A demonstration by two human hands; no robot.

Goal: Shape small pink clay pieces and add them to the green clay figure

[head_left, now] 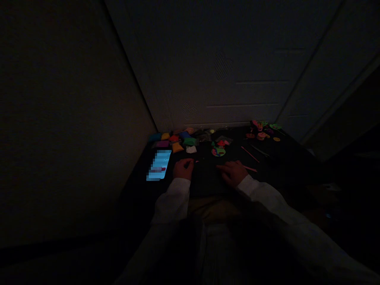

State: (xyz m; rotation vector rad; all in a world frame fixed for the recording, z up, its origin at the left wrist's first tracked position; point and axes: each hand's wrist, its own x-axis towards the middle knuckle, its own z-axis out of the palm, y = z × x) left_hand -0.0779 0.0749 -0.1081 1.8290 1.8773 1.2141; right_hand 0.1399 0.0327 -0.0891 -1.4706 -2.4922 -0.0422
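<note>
Left fingers [187,161]: curled, thumb and index close; too dark to tell if pinching anything.
Right fingers [223,168]: index pointing left over black tabletop [204,178], others bent; grip unclear.
Pink bit [197,161]: just right of left fingertips.
Pink strip [251,168]: right of right fingers.
Phone [165,163]: lit, left of left fingers.
Coloured packets [174,138]: beyond left fingers.
</note>
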